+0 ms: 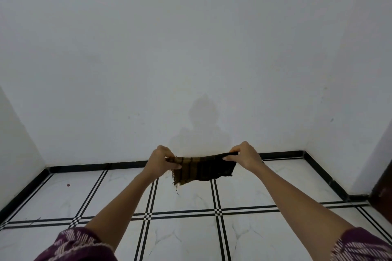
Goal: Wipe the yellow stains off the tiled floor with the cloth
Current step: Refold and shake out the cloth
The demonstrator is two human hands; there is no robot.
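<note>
A dark brown and mustard checked cloth (201, 168) with a frayed left edge hangs stretched between both hands, held up in the air in front of the wall. My left hand (162, 160) pinches its left top corner. My right hand (244, 158) pinches its right top corner. Below lies the white marble-look tiled floor (184, 233) with black double lines. A faint yellowish smear shows on the tile under the cloth, around the floor's middle (186, 199); it is pale and hard to make out.
A white wall (191, 59) stands straight ahead with a black skirting strip (95, 167) along its foot. Side walls close in left and right. A dark brown door edge (381, 188) shows at the right. A small red speck (68, 185) lies on the left tile.
</note>
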